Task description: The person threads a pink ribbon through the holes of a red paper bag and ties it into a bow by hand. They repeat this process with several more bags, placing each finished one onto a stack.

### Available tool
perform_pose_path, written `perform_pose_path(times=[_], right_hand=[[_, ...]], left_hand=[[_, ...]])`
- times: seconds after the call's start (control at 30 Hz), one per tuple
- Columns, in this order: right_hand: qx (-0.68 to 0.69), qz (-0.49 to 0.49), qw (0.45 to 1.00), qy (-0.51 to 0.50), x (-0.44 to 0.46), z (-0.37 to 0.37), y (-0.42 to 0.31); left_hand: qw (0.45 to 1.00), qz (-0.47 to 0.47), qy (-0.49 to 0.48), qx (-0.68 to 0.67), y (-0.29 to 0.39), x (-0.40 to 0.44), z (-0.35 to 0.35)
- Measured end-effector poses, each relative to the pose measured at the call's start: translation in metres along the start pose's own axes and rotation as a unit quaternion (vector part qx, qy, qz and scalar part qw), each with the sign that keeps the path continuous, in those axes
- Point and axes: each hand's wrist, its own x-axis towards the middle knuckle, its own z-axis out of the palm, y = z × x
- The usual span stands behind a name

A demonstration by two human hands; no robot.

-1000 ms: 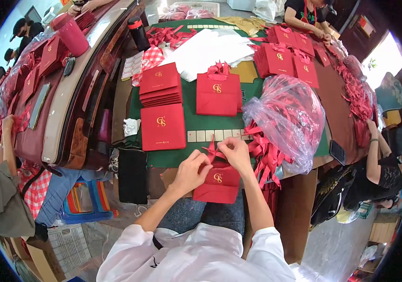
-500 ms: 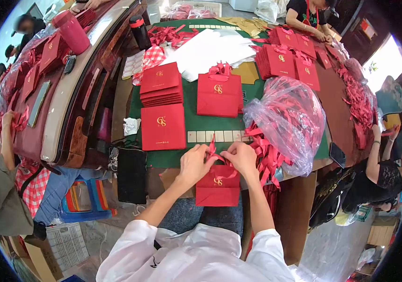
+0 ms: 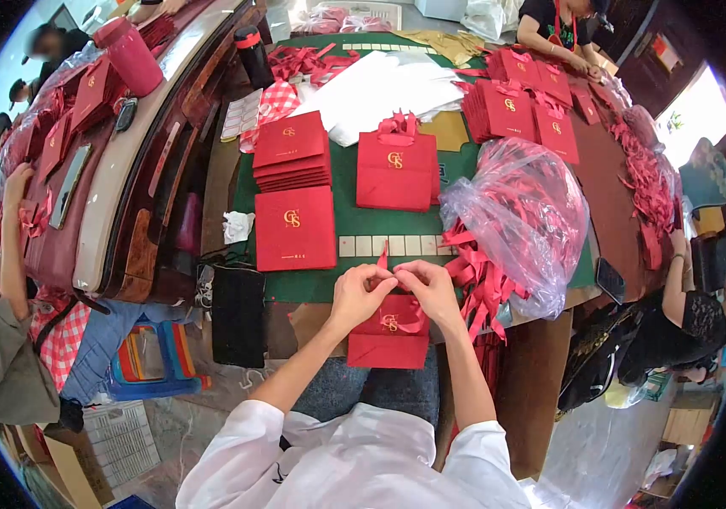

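Red bag [image 3: 388,350] sits left of the ribbon sack [image 3: 520,208], on the person's side. Left hand [image 3: 359,293] and right hand [image 3: 432,290]: fingertips meet, apparently pinching red ribbon [image 3: 383,254]. Judged: bag light, stiff paper, creases easily; ribbon soft, slippery, best gripped near its ends.

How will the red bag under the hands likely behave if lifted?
The red bag probably keeps its shape: flat front, crisp crease. It's likely light for its size, as it looks like paper or thin card. Its ribbon may flop, since a loop already droops over the front.
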Motion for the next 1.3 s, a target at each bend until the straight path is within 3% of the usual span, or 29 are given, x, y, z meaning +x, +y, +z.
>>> perform_pose_path(times=[0.23,0.3,0.33,0.4,0.43,0.47,0.53,0.67,0.73,0.77,0.97,1.0,1.07,1.2,1.27,1.3], right_hand=[[0.034,0.005,0.999,-0.003,-0.002,0.0,0.0],[0.045,0.023,0.999,-0.016,-0.002,-0.003,0.004],[0.045,0.023,0.999,-0.014,-0.003,-0.006,0.005],[0.074,0.007,0.996,0.04,-0.004,-0.008,0.004],[0.066,0.003,0.996,0.063,-0.004,-0.011,0.002],[0.122,0.037,0.989,0.074,-0.006,-0.013,0.0],[0.151,0.052,0.983,0.095,-0.005,-0.013,0.001],[0.122,0.048,0.987,0.097,0.001,-0.01,0.011],[0.127,0.011,0.985,0.118,0.008,-0.009,0.011],[0.097,0.038,0.98,0.167,0.011,-0.011,0.011],[0.067,-0.052,0.979,0.187,0.03,-0.023,0.027],[0.061,0.001,0.986,0.157,0.026,-0.025,0.025],[0.039,-0.001,0.986,0.164,0.011,-0.019,0.001],[0.125,-0.013,0.968,0.218,-0.021,-0.012,0.007],[-0.112,-0.127,0.961,0.216,-0.036,-0.018,0.032],[-0.157,-0.148,0.952,0.219,-0.043,-0.016,0.026]], left_hand=[[0.999,-0.025,-0.031,0.036,0.01,-0.002,-0.005],[0.989,0.125,0.008,0.078,0.005,-0.006,-0.009],[0.989,0.126,0.007,0.077,0.006,-0.009,-0.01],[0.994,0.094,0.062,0.012,0.011,-0.019,-0.015],[0.999,0.035,0.002,0.019,0.008,-0.028,-0.021],[0.999,0.034,0.002,0.021,0.004,-0.035,-0.023],[0.992,-0.053,-0.085,-0.081,0.003,-0.043,-0.023],[0.989,-0.061,-0.1,-0.095,0.013,-0.054,-0.025],[0.99,-0.029,-0.093,-0.099,0.023,-0.056,-0.028],[0.99,-0.047,-0.1,-0.093,0.024,-0.06,-0.029],[0.988,-0.056,-0.12,-0.077,0.025,-0.07,-0.037],[0.989,-0.049,-0.116,-0.077,0.023,-0.07,-0.037],[0.986,-0.049,-0.106,-0.12,0.015,-0.072,-0.037],[0.974,-0.071,-0.091,-0.193,-0.001,-0.07,-0.04],[0.958,-0.085,-0.06,-0.267,0.003,-0.06,-0.043],[0.959,-0.081,-0.059,-0.267,0.007,-0.051,-0.043]])
